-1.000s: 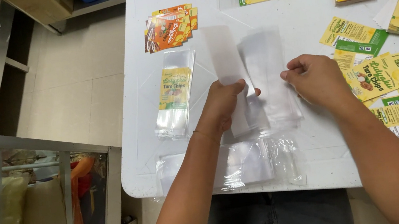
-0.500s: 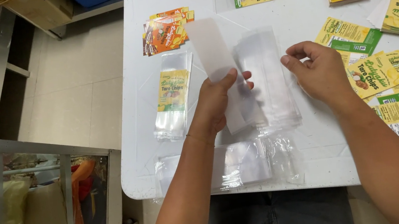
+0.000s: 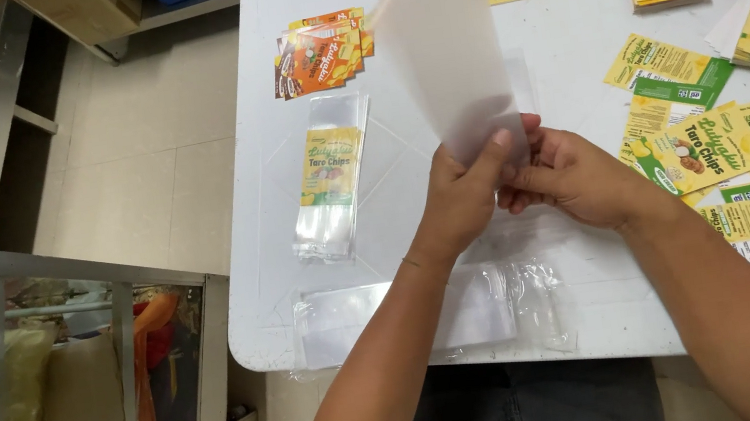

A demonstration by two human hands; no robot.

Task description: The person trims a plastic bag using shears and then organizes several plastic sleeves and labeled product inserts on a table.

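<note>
My left hand and my right hand meet over the middle of the white table, both pinching the lower end of a clear plastic bag that stands up and away from me. A bare part of the table lies under the hands. A filled clear bag with a yellow label card lies flat to the left of my left hand.
A pile of clear bags sits at the table's near edge. Orange cards lie at the far left; yellow and green label cards spread on the right. A metal shelf unit stands left, beside the tiled floor.
The hands came together and lifted the clear bag from lying near the table to upright, its free end now swung up toward the far side.
</note>
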